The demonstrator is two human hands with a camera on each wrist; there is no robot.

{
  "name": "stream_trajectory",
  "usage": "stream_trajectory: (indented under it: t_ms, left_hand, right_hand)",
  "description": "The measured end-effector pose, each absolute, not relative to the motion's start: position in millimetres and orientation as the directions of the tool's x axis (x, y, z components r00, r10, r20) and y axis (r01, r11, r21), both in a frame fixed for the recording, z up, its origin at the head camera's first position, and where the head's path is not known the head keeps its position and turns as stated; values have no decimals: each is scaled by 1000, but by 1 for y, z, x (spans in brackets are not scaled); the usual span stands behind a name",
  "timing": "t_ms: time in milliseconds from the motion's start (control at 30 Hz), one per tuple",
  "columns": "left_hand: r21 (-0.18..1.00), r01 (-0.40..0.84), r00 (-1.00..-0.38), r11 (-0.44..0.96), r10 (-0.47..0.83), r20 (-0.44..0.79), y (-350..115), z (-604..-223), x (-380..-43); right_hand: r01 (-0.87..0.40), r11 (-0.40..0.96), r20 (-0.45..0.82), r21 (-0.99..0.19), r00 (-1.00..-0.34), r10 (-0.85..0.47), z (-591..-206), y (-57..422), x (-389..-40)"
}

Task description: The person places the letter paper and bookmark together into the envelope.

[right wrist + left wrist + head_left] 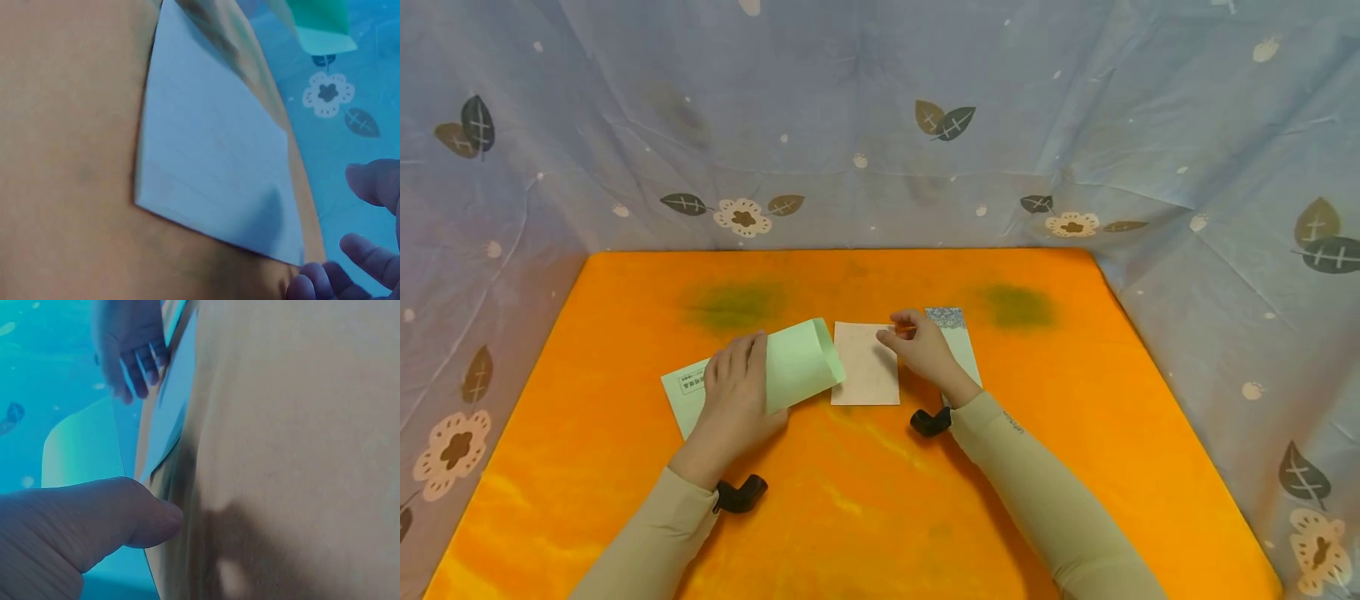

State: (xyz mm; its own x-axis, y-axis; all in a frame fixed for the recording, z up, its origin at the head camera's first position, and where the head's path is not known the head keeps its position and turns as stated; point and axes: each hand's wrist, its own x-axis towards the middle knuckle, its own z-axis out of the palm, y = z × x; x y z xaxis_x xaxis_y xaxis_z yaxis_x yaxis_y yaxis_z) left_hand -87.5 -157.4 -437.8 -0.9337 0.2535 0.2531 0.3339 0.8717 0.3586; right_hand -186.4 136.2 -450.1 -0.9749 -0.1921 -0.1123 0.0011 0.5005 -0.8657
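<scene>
A light green paper envelope (801, 358) with a small printed box near its left end is in my left hand (733, 387). The fingers lie over its face and the thumb is at its lower edge; its right end gapes. In the left wrist view the thumb (134, 515) crosses in front of the envelope (84, 447). A pale pad of paper (863, 367) lies flat in the middle of the table. Over its upper right corner hovers my right hand (925, 346), fingers loosely bent and nothing between them. In the right wrist view its fingertips are beside the pad (215, 137).
A white paper strip with a patterned grey end (945, 317) lies right of the pad, partly behind the right hand. The table has an orange cloth (865, 500). A grey curtain with leaves and flowers (850, 125) encloses the back and sides.
</scene>
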Motion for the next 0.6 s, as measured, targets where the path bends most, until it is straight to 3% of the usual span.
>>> stream_trajectory:
  t_ms: [600]
  left_hand:
    - [362,331,-935,871,253,248,-156,-438,-88]
  right_hand:
    - [12,580,-144,-815,-973,-182,-466,132,-194]
